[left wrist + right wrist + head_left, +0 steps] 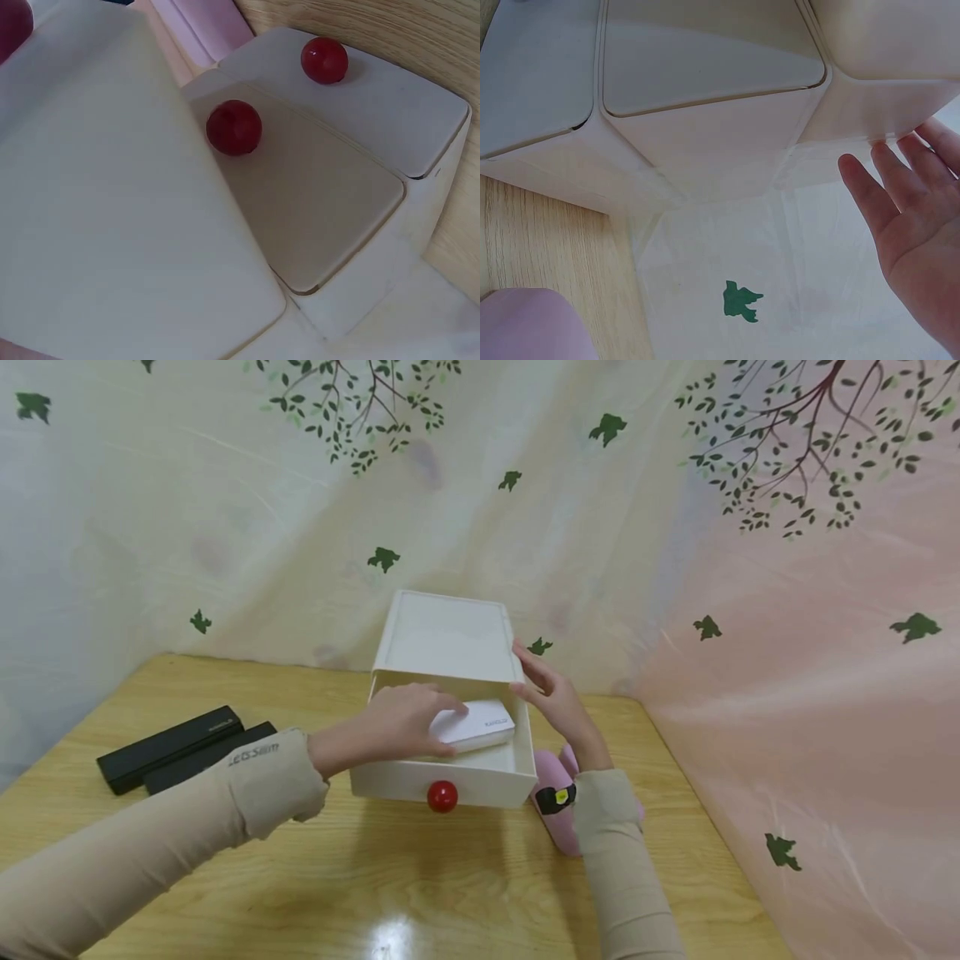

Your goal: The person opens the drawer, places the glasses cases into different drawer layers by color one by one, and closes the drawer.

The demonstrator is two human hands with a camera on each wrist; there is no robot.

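A white drawer unit [452,635] stands on the table, its top drawer [491,785] pulled out, with a red knob [442,797] on the front. Inside that drawer lies a small white box [480,725] with printed lettering, tilted slightly. My left hand [397,718] reaches over the drawer's left side and pinches the box's left end between thumb and fingers. My right hand [555,697] is at the right side of the unit; its fairly straight fingers touch the side wall in the right wrist view. Two lower drawers with red knobs [234,127] are closed in the left wrist view.
Two long black boxes [176,747] lie at the table's left, partly behind my left sleeve. A pink object [551,777] with a black and yellow patch sits right of the unit, partly behind my right forearm. A leaf-printed curtain [315,543] hangs behind the table.
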